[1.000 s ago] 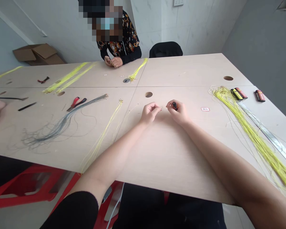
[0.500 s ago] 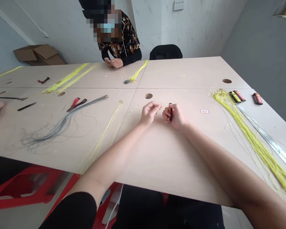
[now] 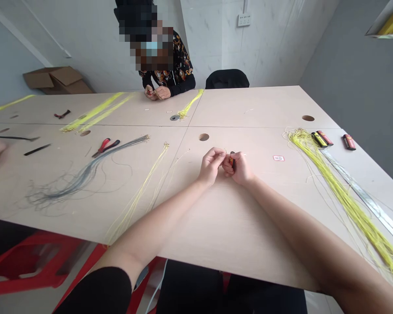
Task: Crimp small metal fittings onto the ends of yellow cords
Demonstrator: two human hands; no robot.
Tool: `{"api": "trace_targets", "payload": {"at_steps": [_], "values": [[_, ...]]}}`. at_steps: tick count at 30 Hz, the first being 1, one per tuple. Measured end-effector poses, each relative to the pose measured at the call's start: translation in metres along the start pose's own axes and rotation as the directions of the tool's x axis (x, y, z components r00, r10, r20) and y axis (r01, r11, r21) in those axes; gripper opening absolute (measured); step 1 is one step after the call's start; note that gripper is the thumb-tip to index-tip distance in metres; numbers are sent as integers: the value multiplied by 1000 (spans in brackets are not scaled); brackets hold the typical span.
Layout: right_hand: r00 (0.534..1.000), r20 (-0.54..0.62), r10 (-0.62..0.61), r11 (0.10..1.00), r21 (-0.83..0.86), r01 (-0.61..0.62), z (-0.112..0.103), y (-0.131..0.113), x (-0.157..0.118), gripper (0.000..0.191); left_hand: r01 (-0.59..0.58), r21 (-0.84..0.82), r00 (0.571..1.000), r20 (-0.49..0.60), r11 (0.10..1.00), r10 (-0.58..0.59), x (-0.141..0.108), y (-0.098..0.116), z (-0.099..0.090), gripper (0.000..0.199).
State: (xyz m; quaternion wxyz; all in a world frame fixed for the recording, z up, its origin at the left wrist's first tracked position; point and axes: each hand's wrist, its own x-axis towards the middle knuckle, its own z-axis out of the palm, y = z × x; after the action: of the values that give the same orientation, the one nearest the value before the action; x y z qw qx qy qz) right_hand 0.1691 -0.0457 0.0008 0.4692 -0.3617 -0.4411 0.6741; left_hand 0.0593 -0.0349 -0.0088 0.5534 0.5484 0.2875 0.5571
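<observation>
Above the middle of the table, my left hand (image 3: 211, 165) is closed in a pinch on a thin yellow cord, whose tip barely shows past the fingertips. My right hand (image 3: 242, 170), right beside it, is wrapped around a small black lighter (image 3: 232, 161) with a red and yellow label, thumb at its top. The fingers of both hands meet or nearly meet. A few yellow cords (image 3: 150, 168) with knotted-looking ends lie left of my left hand. To the right of my right hand lies a large bundle of yellow cords (image 3: 334, 183).
Several more lighters (image 3: 349, 142) lie at the right. A small red-edged label (image 3: 278, 158), grey cords (image 3: 94, 168), red-handled pliers (image 3: 105, 147) and a metal strip (image 3: 363, 192) lie on the table (image 3: 236, 231). Across it, a person (image 3: 183, 65) handles something small.
My left hand has moved right, bringing the cord's tip up to the lighter. My right hand has stayed nearly in place. The whole view has shifted slightly downward.
</observation>
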Motion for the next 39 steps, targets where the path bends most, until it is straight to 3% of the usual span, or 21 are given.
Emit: {"api": "trace_targets", "payload": {"at_steps": [5,11,17,23,39], "values": [[996,21,-91,996,-13,91,-2,6,1,42,-26,-22,1000,-2,999,25,1,1,-2,29],[984,59,-168,985,-35,170,-4,7,1,45,42,-39,999,6,998,-42,4,3,-3,34],[996,22,-86,996,2,86,-3,2,-2,40,20,-60,1000,12,998,-20,2,2,-4,33],[996,90,10,998,61,-16,-6,-2,-1,36,-12,-103,999,50,995,18,0,2,-1,30],[991,103,89,992,75,-97,-5,-3,1,28,1,-77,1000,27,997,1,2,-1,-4,28]]}}
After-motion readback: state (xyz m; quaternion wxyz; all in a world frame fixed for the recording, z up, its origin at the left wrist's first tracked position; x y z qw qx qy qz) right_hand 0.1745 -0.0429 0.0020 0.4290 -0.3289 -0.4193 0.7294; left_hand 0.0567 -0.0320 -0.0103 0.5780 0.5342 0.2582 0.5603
